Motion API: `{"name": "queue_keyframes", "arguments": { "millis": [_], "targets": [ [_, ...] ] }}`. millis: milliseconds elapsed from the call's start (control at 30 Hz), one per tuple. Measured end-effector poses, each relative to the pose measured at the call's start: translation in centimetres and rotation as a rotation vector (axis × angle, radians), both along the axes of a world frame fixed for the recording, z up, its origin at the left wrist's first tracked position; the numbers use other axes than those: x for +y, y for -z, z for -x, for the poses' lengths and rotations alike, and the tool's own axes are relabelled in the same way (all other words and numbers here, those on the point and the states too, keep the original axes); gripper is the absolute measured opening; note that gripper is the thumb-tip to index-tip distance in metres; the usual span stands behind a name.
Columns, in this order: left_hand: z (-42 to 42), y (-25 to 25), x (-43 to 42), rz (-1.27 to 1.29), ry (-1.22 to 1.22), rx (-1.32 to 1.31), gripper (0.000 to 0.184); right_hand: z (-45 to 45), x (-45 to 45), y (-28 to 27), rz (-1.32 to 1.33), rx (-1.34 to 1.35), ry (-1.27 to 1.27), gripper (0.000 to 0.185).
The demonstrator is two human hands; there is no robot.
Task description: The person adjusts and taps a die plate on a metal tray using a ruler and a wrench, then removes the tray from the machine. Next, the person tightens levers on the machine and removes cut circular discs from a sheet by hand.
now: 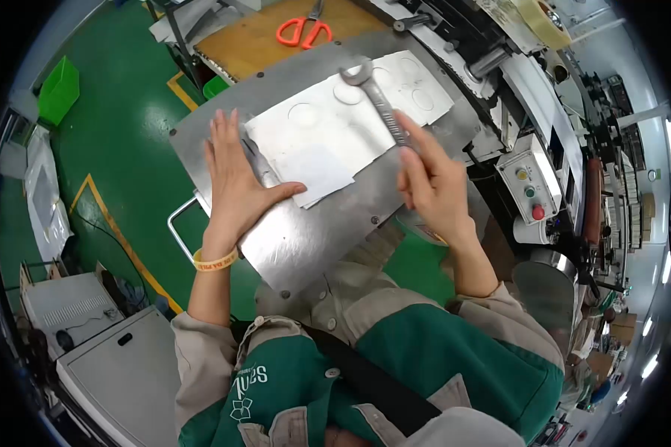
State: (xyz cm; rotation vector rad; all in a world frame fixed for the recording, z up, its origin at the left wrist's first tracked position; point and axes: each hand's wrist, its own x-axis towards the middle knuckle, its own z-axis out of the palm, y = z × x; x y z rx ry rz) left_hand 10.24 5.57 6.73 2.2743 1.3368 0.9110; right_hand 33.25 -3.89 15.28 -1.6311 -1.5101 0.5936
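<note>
Wrench (382, 109) sits in the right hand (435, 182), grip clenched, and the left hand (235, 184) splays wide, thumb over white sheets (313, 145).

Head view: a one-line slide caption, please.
Right hand holds a silver metal wrench over white circle-marked sheets on a grey metal tabletop; left hand spread at their edge.

The work jacket (417, 335) I see is green with beige parts; its sleeves (201, 354) end in beige. It has round buttons (332, 372), white printed letters (259, 374) and a black strap (373, 372) across. A yellow wristband (216, 263) circles the left wrist (219, 243).
</note>
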Motion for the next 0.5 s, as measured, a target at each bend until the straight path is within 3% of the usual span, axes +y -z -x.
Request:
{"name": "queue_keyframes", "arguments": {
  "millis": [67, 200, 300, 400, 467, 500],
  "targets": [
    [-0.1, -0.5, -0.1, 0.009, 0.032, 0.154, 0.111, -3.8, -1.5, -1.1, 0.066, 0.283, 0.254, 0.035],
    [-0.7, -0.5, -0.1, -0.021, 0.101, 0.375, 0.086, -17.7, -0.8, 3.9, -0.013, 0.411, 0.530, 0.035],
    [-1.1, -0.5, -0.4, -0.038, 0.085, 0.442, 0.082, -27.3, 2.7, 7.5, -0.066, 0.389, 0.553, 0.034],
    [-1.6, -0.7, -0.8, -0.005, 0.059, 0.412, 0.079, -33.9, 7.4, 8.8, 0.060, 0.474, 0.553, 0.018],
    [-2.0, -0.9, -1.5, 0.025, 0.038, 0.388, 0.071, -36.0, 10.4, 9.4, -0.053, 0.511, 0.593, 0.024],
    [-2.1, -0.8, -1.9, 0.044, 0.028, 0.378, 0.069, -36.5, 10.4, 9.6, -0.093, 0.129, 0.652, 0.026]
  ]
}}
